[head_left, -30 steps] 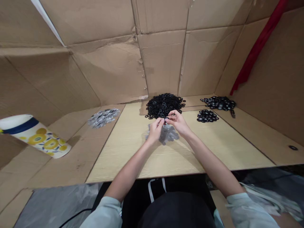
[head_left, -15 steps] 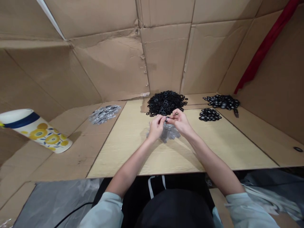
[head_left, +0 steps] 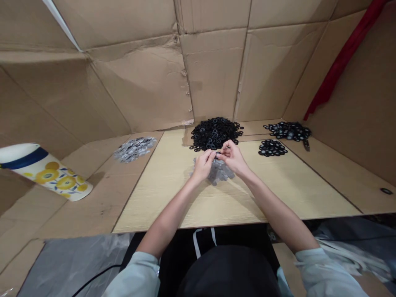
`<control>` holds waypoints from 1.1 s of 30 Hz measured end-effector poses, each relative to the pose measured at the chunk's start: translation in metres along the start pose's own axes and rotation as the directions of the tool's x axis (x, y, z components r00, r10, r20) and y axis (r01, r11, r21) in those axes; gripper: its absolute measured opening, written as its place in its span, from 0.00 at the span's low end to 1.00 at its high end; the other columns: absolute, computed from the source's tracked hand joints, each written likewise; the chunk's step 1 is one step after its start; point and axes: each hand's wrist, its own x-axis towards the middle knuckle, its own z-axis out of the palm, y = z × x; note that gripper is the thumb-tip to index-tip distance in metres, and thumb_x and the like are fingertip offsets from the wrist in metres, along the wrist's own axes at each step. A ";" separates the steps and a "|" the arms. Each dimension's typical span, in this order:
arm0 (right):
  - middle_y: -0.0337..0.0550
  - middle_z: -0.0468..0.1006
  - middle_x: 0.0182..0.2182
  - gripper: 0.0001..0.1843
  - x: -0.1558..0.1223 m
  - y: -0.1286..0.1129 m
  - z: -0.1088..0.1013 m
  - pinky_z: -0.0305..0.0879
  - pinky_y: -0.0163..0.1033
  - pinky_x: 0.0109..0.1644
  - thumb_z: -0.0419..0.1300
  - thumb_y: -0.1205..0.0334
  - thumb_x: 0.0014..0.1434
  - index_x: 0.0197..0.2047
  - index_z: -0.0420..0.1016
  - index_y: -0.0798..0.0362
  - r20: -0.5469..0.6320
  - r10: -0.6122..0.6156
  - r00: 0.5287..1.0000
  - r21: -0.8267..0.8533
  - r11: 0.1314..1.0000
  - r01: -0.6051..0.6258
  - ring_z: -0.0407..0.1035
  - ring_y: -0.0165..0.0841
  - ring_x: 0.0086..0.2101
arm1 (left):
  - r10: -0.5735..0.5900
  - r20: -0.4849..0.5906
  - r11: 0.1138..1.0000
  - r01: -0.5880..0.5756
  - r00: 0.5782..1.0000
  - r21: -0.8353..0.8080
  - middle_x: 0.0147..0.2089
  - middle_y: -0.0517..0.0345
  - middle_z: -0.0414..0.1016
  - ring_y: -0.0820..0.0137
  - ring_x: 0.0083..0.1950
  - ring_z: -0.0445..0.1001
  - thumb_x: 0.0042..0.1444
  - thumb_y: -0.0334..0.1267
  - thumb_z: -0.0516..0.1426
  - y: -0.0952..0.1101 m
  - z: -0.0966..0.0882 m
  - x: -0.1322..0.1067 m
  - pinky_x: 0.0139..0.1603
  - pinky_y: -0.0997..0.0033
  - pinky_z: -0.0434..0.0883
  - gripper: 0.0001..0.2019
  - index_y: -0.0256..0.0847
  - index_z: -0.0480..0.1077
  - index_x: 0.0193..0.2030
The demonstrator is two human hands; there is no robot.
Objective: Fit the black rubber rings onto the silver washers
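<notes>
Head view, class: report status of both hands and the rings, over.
Left hand, right hand pinching small black ring. Grey ring pile beneath hands. Black ring heap just beyond.

creased cardboard walls (head_left: 213, 74), a red fabric strip (head_left: 340, 62) in the right corner, a pale wooden board (head_left: 148, 202) on cardboard, grey plastic sheeting (head_left: 77, 264) below

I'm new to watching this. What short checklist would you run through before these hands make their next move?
1. Left hand and right hand close together above the grey rings: ok.
2. Small dark ring between the fingertips: cannot tell, the fingers mostly hide it.
3. Black ring pile just beyond the hands, within reach: ok.
4. Paper cup lying on its side, well away from the hands: ok.
5. Stray ring lying apart from the piles at far right: not ok.
</notes>
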 end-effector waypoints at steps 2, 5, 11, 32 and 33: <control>0.28 0.65 0.21 0.20 0.001 -0.002 -0.001 0.64 0.34 0.31 0.64 0.63 0.37 0.30 0.54 0.49 0.045 0.053 0.998 0.075 0.996 -0.056 0.63 0.25 0.24 | -0.008 0.019 1.000 0.008 1.000 -0.001 0.23 0.63 0.56 0.74 0.29 0.59 0.60 0.49 0.43 0.000 0.000 0.000 0.30 0.74 0.57 0.19 0.40 0.54 0.23; 0.28 0.65 0.21 0.22 0.001 -0.003 -0.002 0.65 0.35 0.31 0.65 0.65 0.35 0.29 0.54 0.49 0.052 0.094 0.994 0.129 0.987 -0.100 0.64 0.25 0.24 | 0.018 0.020 0.999 -0.018 1.000 0.027 0.24 0.62 0.58 0.74 0.30 0.60 0.60 0.51 0.43 0.000 -0.002 0.000 0.32 0.74 0.58 0.19 0.40 0.55 0.23; 0.29 0.66 0.22 0.20 0.003 -0.001 -0.004 0.65 0.36 0.33 0.64 0.62 0.37 0.30 0.56 0.49 0.010 0.086 0.996 0.137 0.987 -0.087 0.65 0.26 0.25 | 0.067 0.038 0.997 -0.068 0.997 0.037 0.27 0.60 0.62 0.73 0.32 0.62 0.60 0.50 0.43 -0.001 -0.001 -0.001 0.35 0.73 0.60 0.19 0.40 0.58 0.24; 0.30 0.67 0.22 0.20 -0.001 -0.009 -0.001 0.67 0.39 0.36 0.66 0.60 0.37 0.31 0.58 0.50 0.100 0.110 0.989 0.092 0.989 -0.119 0.65 0.26 0.25 | 0.039 0.027 0.997 -0.038 0.999 -0.063 0.26 0.61 0.59 0.74 0.30 0.60 0.59 0.48 0.46 0.000 -0.006 0.004 0.32 0.74 0.58 0.17 0.39 0.58 0.24; 0.29 0.66 0.22 0.21 -0.001 -0.011 -0.001 0.67 0.39 0.36 0.66 0.59 0.37 0.31 0.58 0.50 0.115 0.125 0.986 0.119 0.983 -0.138 0.65 0.26 0.25 | 0.044 0.011 0.997 -0.043 0.999 -0.068 0.26 0.61 0.59 0.74 0.30 0.60 0.59 0.47 0.46 0.001 -0.006 0.004 0.32 0.74 0.58 0.17 0.39 0.58 0.24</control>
